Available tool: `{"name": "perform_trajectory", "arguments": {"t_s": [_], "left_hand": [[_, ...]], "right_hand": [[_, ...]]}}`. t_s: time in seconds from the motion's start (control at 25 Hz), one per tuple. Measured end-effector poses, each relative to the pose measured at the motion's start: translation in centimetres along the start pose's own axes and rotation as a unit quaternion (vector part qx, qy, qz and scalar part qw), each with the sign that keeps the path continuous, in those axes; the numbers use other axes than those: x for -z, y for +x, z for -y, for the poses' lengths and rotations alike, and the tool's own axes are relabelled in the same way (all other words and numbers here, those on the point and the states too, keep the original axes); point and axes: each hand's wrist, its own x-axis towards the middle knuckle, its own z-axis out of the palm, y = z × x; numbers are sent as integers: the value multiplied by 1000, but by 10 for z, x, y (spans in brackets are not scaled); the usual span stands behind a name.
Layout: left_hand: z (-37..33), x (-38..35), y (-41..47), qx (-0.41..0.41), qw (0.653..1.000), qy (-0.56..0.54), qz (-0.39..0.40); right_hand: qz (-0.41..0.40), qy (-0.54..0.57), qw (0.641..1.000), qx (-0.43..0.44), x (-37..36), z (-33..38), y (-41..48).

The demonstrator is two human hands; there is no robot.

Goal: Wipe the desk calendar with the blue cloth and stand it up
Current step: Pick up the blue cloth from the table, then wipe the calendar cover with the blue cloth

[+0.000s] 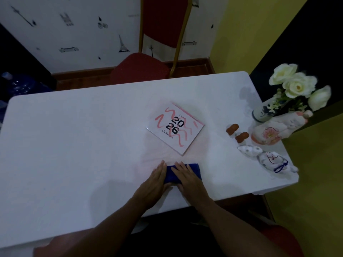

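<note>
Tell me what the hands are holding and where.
Nothing is gripped. Both hands lie flat on the folded blue cloth: the left hand at its left end, the right hand across its middle. The calendar lies untouched.

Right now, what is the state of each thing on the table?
desk calendar: lying flat, closed, untouched.
blue cloth: folded, under both hands.
left hand: flat, on cloth's left edge.
right hand: flat on cloth.
vase of flowers: upright.
</note>
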Motion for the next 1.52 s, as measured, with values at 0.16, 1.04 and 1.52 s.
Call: {"name": "perform_trajectory", "arguments": {"t_s": [0.16,1.04,1.52], "left_hand": [[22,7,-8,-1,1000,27,-16],[86,71,118,51,973,102,-199],[99,50,129,46,954,147,-256]], "right_hand": [[-19,1,1000,19,5,3,0],[-129,183,944,-242,67,-28,238],[-14,138,981,-133,23,-17,250]]}}
